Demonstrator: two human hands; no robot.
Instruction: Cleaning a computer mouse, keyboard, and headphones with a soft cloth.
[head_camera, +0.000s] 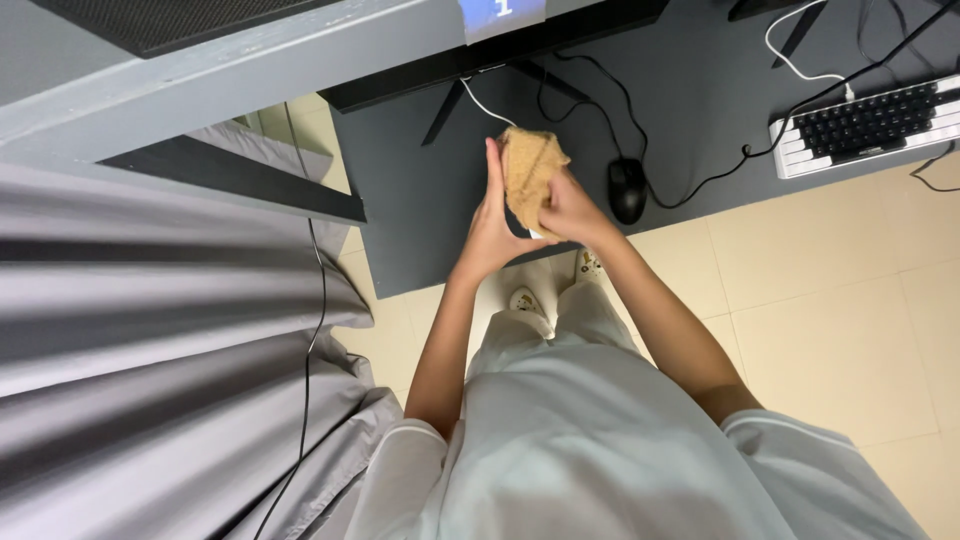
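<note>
Head view, looking straight down the person's front.

Both hands are raised together above the near edge of the dark tabletop (420, 210). Between them is a tan cloth (530, 170), bunched and folded, with a coarse, towel-like surface. The cloth is held in the air, not resting on the tabletop.

Left hand (490, 225): palm upright, fingers extended upward along the left side of the cloth, flat against it. Fingers close together, not spread.

Right hand (567, 212): closed on the lower right part of the cloth, fingers curled into the fabric. Whether a small pale object sits under the right hand cannot be told.

On the tabletop, just right of the hands: a black computer mouse (627, 188), its cable running away toward the back. Further right, well apart from the hands: a keyboard (868, 125) with dark keys and a white frame, with a white cable (795, 55) curling behind it. At the back edge, the lower part of a monitor (500, 15) on black stand legs.

Left of the tabletop: a grey curtain (150, 330) in folds, with a thin black cord (312, 340) hanging along it. Floor: pale beige tiles (830, 300). The person wears light clothing; shoes (527, 300) are visible below the hands.
</note>
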